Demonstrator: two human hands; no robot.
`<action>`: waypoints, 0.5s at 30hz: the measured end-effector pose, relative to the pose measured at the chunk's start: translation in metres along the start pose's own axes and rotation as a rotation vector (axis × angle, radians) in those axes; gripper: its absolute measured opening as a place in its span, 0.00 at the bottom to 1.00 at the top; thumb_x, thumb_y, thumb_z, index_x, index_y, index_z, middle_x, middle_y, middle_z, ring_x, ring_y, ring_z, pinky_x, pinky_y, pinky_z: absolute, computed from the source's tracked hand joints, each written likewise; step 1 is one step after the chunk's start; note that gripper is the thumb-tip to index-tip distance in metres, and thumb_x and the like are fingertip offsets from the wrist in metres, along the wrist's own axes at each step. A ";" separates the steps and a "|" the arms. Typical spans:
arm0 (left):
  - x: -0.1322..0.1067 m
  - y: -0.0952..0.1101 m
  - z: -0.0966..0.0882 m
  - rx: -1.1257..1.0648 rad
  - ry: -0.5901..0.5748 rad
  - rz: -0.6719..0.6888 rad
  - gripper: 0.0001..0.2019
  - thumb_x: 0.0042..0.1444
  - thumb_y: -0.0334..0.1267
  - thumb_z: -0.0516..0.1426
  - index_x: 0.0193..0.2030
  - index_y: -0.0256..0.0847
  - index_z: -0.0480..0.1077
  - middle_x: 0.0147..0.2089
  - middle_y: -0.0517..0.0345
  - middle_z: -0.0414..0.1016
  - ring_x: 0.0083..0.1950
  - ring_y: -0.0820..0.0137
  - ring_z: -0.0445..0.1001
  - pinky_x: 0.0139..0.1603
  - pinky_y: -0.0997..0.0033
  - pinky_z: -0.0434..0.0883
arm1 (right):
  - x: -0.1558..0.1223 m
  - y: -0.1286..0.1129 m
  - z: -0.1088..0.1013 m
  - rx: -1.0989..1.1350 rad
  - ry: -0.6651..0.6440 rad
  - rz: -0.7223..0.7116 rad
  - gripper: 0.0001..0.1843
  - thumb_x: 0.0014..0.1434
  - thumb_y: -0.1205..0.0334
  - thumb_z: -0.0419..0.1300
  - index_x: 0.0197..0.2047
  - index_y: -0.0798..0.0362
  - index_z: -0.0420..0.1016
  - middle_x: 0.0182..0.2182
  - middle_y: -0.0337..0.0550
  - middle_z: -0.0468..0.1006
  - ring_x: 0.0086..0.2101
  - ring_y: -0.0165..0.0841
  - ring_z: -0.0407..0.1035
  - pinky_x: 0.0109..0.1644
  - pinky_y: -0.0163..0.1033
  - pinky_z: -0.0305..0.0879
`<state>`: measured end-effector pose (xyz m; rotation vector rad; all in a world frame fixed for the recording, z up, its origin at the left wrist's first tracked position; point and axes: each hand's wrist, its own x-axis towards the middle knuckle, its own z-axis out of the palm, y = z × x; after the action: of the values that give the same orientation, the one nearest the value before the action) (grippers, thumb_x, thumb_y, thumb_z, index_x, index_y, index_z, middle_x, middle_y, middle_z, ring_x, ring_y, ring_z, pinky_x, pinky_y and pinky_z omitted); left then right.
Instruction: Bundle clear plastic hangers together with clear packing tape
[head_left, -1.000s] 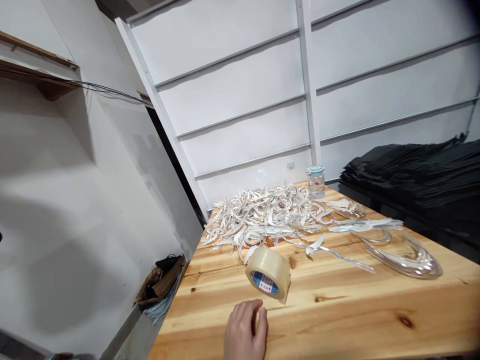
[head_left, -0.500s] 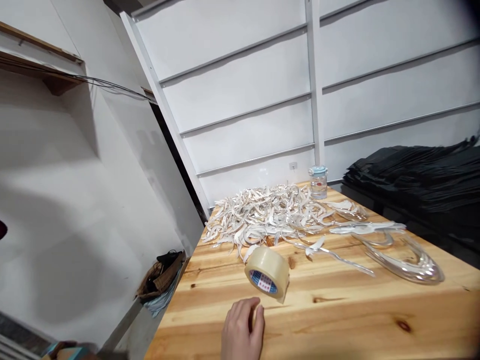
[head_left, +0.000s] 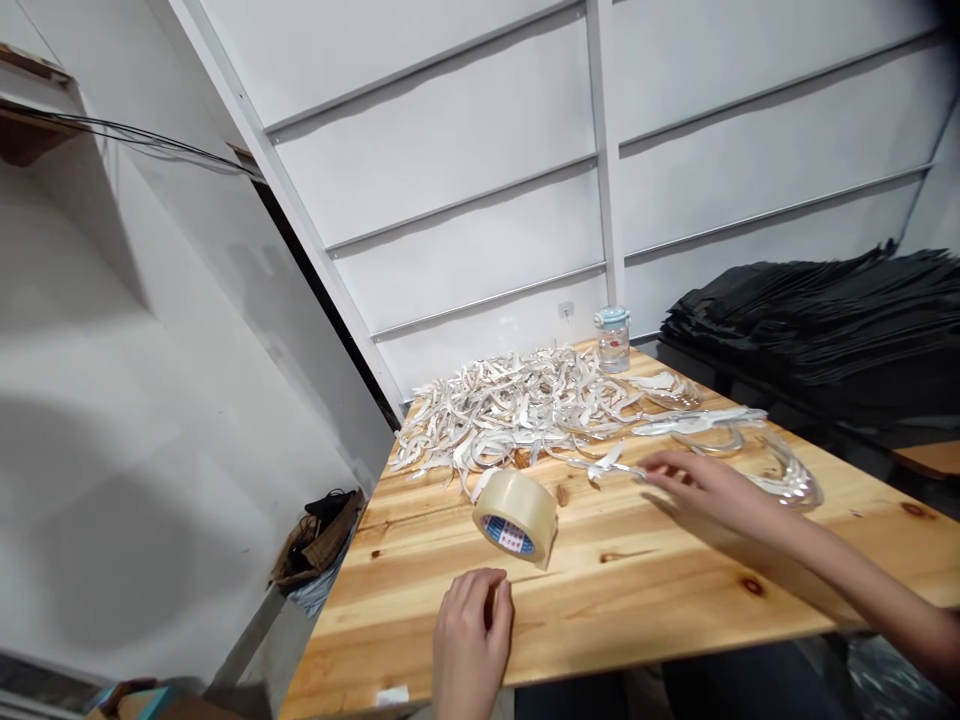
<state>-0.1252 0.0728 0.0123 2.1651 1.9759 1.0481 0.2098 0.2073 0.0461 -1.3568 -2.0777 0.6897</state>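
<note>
My left hand (head_left: 472, 635) rests on the near part of the wooden table, its fingers loosely curled and the thumb apart, with nothing seen in it. Just beyond it lies a roll of clear packing tape (head_left: 517, 515), tilted, its printed core facing me. My right hand (head_left: 697, 487) reaches in from the right; its fingertips close on a thin clear plastic strip (head_left: 621, 467), which bears a white scrap. The strip's far part is hidden by the hand. A large heap of curled white and clear strips (head_left: 517, 405) lies beyond the tape.
Curved clear plastic pieces (head_left: 795, 480) lie at the table's right, beside my forearm. A jar with a blue lid (head_left: 613, 340) stands at the back. Black sheets (head_left: 817, 330) are stacked beyond the right edge. An opened carton (head_left: 319, 540) sits low on the left.
My right hand has come into view from the right and taken hold of the thin strip. My left hand stays by the tape. The view has shifted, showing more of the table's near edge.
</note>
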 end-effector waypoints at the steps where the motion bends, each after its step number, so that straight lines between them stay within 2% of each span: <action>1: -0.001 0.000 0.000 0.002 0.001 0.009 0.09 0.64 0.40 0.51 0.42 0.44 0.72 0.40 0.53 0.77 0.44 0.63 0.75 0.45 0.62 0.72 | 0.017 -0.001 0.000 -0.133 0.004 -0.024 0.22 0.61 0.47 0.51 0.50 0.52 0.74 0.50 0.54 0.77 0.49 0.49 0.70 0.52 0.49 0.65; 3: -0.002 -0.002 0.001 0.000 0.014 0.030 0.08 0.64 0.39 0.52 0.42 0.44 0.72 0.40 0.53 0.77 0.43 0.63 0.75 0.45 0.63 0.72 | 0.036 0.001 0.010 -0.273 -0.013 -0.034 0.20 0.62 0.53 0.51 0.49 0.55 0.73 0.49 0.57 0.76 0.49 0.50 0.69 0.53 0.50 0.62; 6: -0.004 -0.005 0.004 -0.021 0.068 0.031 0.09 0.64 0.40 0.52 0.40 0.44 0.73 0.38 0.53 0.78 0.42 0.63 0.76 0.44 0.64 0.72 | 0.040 0.002 0.026 -0.292 -0.060 -0.038 0.13 0.60 0.61 0.49 0.36 0.55 0.74 0.40 0.54 0.78 0.43 0.46 0.71 0.47 0.46 0.62; 8: -0.002 -0.004 0.002 -0.047 0.086 -0.025 0.10 0.64 0.41 0.51 0.38 0.45 0.74 0.36 0.54 0.78 0.39 0.64 0.76 0.41 0.66 0.73 | 0.037 0.001 0.028 -0.287 -0.094 -0.042 0.10 0.58 0.64 0.50 0.30 0.53 0.72 0.36 0.51 0.77 0.40 0.44 0.70 0.43 0.43 0.62; 10: 0.007 0.002 -0.004 -0.088 0.069 -0.059 0.11 0.64 0.41 0.51 0.36 0.45 0.74 0.34 0.56 0.79 0.35 0.65 0.77 0.37 0.68 0.73 | 0.036 0.001 0.024 -0.274 -0.114 -0.034 0.06 0.56 0.63 0.53 0.30 0.52 0.71 0.35 0.48 0.77 0.39 0.42 0.70 0.41 0.41 0.61; 11: 0.013 0.008 -0.008 -0.108 0.056 -0.031 0.10 0.64 0.40 0.52 0.37 0.45 0.74 0.35 0.56 0.79 0.35 0.66 0.77 0.36 0.70 0.73 | 0.036 0.002 0.022 -0.263 -0.120 -0.025 0.05 0.55 0.62 0.55 0.32 0.52 0.71 0.35 0.48 0.78 0.38 0.41 0.71 0.40 0.41 0.60; 13: 0.024 0.029 -0.019 -0.141 0.002 0.173 0.08 0.62 0.38 0.53 0.42 0.45 0.74 0.37 0.56 0.80 0.37 0.66 0.78 0.37 0.70 0.74 | 0.040 0.004 0.019 -0.234 -0.138 -0.007 0.06 0.54 0.60 0.56 0.34 0.52 0.71 0.34 0.45 0.79 0.35 0.39 0.71 0.36 0.39 0.60; 15: 0.032 0.056 -0.030 -0.152 -0.101 0.478 0.10 0.60 0.38 0.56 0.48 0.46 0.72 0.37 0.55 0.80 0.38 0.66 0.78 0.39 0.68 0.75 | 0.048 0.007 0.019 -0.198 -0.165 -0.002 0.06 0.53 0.59 0.57 0.34 0.51 0.72 0.31 0.42 0.79 0.31 0.37 0.71 0.32 0.37 0.58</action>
<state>-0.0917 0.0787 0.0747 2.6047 1.3151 1.0617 0.1850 0.2526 0.0359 -1.4467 -2.3301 0.6264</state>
